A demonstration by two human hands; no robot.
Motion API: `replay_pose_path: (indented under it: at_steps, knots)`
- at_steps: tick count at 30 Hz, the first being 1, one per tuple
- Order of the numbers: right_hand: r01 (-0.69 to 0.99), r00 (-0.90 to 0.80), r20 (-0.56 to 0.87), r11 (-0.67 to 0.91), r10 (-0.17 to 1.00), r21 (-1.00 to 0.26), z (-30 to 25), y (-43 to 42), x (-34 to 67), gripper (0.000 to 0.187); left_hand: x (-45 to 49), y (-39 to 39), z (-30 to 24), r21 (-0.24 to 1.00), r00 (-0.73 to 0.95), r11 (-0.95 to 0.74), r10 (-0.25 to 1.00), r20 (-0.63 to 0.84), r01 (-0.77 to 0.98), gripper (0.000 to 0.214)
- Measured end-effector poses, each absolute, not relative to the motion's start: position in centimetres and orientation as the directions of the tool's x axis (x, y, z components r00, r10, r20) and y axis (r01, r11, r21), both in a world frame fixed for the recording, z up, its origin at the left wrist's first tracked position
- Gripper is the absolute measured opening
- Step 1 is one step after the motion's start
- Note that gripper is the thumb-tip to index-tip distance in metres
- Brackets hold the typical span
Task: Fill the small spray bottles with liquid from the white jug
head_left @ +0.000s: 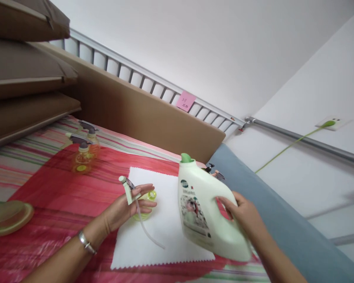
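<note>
My right hand (242,214) grips the handle of a large pale-green detergent jug (203,212) with a green cap, held tilted over a white cloth (162,232). My left hand (126,208) holds a white spray-trigger head (127,188) whose thin tube (149,236) trails down over the cloth. The same hand rests against a small yellow-green bottle (147,202) standing on the cloth.
Two yellow spray bottles (84,155) stand further back on the red striped cover (61,196). A yellow lid or dish (7,216) lies at the left edge. Brown boards (20,74) are stacked at upper left, a headboard (141,118) behind, a blue mattress edge (271,208) at right.
</note>
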State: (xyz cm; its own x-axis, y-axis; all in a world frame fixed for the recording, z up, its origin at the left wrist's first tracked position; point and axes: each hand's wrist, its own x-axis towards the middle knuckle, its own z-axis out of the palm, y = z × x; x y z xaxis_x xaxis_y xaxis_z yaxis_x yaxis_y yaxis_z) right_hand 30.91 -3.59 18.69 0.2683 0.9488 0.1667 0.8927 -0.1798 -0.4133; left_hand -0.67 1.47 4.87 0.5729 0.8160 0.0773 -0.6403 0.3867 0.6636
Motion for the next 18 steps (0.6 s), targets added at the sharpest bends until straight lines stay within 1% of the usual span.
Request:
replay_pose_path:
  at_steps: [2,4,6,13,18]
  knots:
    - [0.818,0.339,0.244,-0.157,0.909,-0.553,17.0,-2.5,30.8,0.036,-0.7,1.5,4.9,0.675,0.574,0.383,0.816,0.072,-0.63,0.037]
    - [0.718,0.398,0.289,-0.099,0.871,-0.689,15.3,-1.1,30.4,0.038,-0.7,1.6,4.9,0.685,0.57,0.378,0.819,0.067,-0.623,0.037]
    - [0.642,0.433,0.316,-0.042,0.844,-0.766,13.6,0.6,29.7,0.04,-0.7,1.7,4.9,0.69,0.571,0.376,0.818,0.066,-0.618,0.037]
    - [0.56,0.573,0.379,-0.01,0.726,-0.828,8.8,7.5,27.5,0.041,-0.7,1.7,4.9,0.688,0.571,0.375,0.818,0.069,-0.621,0.039]
    - [0.491,0.662,0.374,0.001,0.649,-0.871,5.1,10.0,25.5,0.043,-0.9,1.6,5.0,0.681,0.564,0.373,0.823,0.072,-0.63,0.039]
